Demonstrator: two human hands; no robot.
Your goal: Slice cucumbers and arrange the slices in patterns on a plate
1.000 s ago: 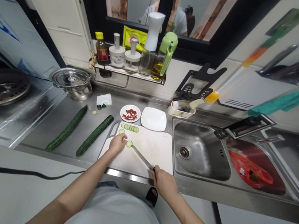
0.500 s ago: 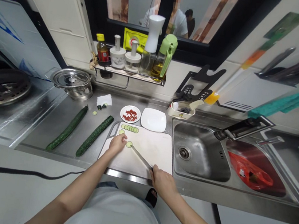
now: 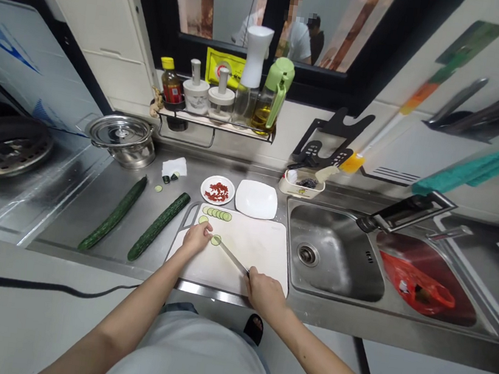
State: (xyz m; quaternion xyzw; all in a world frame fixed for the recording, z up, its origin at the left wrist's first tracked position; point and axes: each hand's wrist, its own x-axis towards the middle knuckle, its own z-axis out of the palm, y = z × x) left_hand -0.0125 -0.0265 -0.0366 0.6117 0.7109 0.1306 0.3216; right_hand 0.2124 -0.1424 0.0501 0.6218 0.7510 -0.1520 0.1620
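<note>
My right hand (image 3: 264,290) is closed round the handle of a kitchen knife (image 3: 233,260). The blade slants up and left across the white cutting board (image 3: 260,247), its tip on a single cucumber slice (image 3: 215,240). Just left of that slice, my left hand (image 3: 197,239) rests over the board with fingers bent and slightly apart; nothing shows in them. Another cucumber slice (image 3: 203,220) peeks out behind its fingers. Along the board's far edge lies an overlapping row of several cucumber slices (image 3: 217,214).
Two whole cucumbers (image 3: 159,227) lie left of the board. Behind it stand a plate of chopped red pieces (image 3: 217,191) and a white square plate (image 3: 256,200). A lidded steel pot (image 3: 122,139) is back left; a sink (image 3: 337,254) is right. Bottles fill the rack (image 3: 221,124) above.
My right hand has shifted slightly left and up with the knife, and the blade tip reaches further over the single cucumber slice. My left hand has barely moved.
</note>
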